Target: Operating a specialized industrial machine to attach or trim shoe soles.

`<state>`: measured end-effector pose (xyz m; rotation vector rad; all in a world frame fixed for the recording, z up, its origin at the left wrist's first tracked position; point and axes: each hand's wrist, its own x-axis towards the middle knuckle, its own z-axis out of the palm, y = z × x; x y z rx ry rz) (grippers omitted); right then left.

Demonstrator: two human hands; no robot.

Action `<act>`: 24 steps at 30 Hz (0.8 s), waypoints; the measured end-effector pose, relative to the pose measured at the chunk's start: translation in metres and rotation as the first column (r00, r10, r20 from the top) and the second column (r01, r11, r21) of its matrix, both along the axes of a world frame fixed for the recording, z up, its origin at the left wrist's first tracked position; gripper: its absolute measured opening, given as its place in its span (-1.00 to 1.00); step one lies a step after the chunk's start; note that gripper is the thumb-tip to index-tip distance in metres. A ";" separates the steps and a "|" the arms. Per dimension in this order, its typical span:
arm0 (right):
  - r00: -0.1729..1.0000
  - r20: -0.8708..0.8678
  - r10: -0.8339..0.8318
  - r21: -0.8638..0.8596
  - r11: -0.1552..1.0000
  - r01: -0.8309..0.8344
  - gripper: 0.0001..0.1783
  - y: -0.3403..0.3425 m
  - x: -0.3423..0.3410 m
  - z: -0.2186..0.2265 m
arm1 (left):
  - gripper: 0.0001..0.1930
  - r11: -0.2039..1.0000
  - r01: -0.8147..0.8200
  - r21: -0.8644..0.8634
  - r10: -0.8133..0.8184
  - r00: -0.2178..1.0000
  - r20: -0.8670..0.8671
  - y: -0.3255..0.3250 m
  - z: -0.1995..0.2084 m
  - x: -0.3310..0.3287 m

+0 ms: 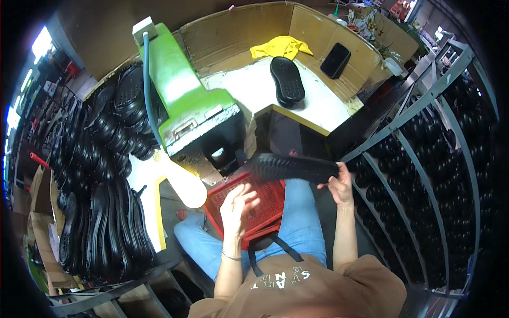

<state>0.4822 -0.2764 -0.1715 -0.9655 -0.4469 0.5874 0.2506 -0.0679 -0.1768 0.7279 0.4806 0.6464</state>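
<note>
A black shoe sole [294, 168] is held up in front of the green machine, over my lap, with its patterned face partly toward me. My right hand [338, 184] grips one end of it. The other end points left toward the machine's black lower part. My left hand [239, 206] is raised below and left of that end, apart from the sole, its fingers loosely bent and a little blurred, with nothing seen in it. Beneath it a red plastic basket [217, 204] sits between my knees. Another black sole [287, 81] lies on the white tabletop.
The green machine [183, 79] with its blue hose stands ahead left. Stacked black soles [108, 228] fill the left side. Cardboard walls [233, 37] edge the table, with a yellow cloth [281, 47] and a black phone [335, 60]. A metal rack [419, 169] full of soles stands right.
</note>
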 end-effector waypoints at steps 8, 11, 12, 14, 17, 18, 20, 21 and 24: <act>0.168 0.870 -0.463 0.237 0.693 0.681 -0.66 0.185 0.017 0.057 | -0.79 0.994 0.076 0.077 -0.054 0.965 -0.256 0.003 -0.013 0.001; -0.029 0.995 -0.096 0.091 0.738 0.669 -0.80 0.248 0.063 0.015 | -0.81 0.995 0.038 0.087 -0.015 0.968 -0.252 -0.001 -0.015 -0.001; 0.024 0.999 0.039 -0.045 0.733 0.679 -0.79 0.257 0.071 -0.001 | -0.82 0.996 0.027 0.080 -0.006 0.967 -0.255 0.000 -0.017 -0.005; 0.075 0.984 0.159 -0.167 0.722 0.671 -0.78 0.271 0.078 -0.022 | -0.82 0.997 -0.023 0.071 0.042 0.961 -0.273 0.002 -0.026 -0.018; 0.011 1.000 0.014 -0.018 0.751 0.660 -0.73 0.272 0.083 -0.028 | -0.80 0.993 -0.058 0.100 0.089 0.939 -0.334 0.005 -0.038 -0.038; 0.028 1.000 -0.011 -0.009 0.762 0.647 -0.72 0.272 0.079 -0.023 | -0.80 0.992 -0.067 0.103 0.098 0.935 -0.341 0.009 -0.046 -0.046; 0.006 0.998 -0.064 0.043 0.730 0.682 -0.70 0.272 0.073 -0.006 | -0.80 0.992 -0.078 0.098 0.109 0.921 -0.374 0.011 -0.048 -0.059; -0.021 1.000 -0.013 0.024 0.665 0.746 -0.61 0.268 0.079 0.008 | -0.80 0.993 -0.068 0.099 0.102 0.912 -0.397 0.012 -0.048 -0.061; 0.071 0.997 0.043 -0.081 0.320 0.944 -0.35 0.259 0.118 0.033 | -0.80 0.995 -0.042 0.090 0.074 0.919 -0.386 0.010 -0.051 -0.053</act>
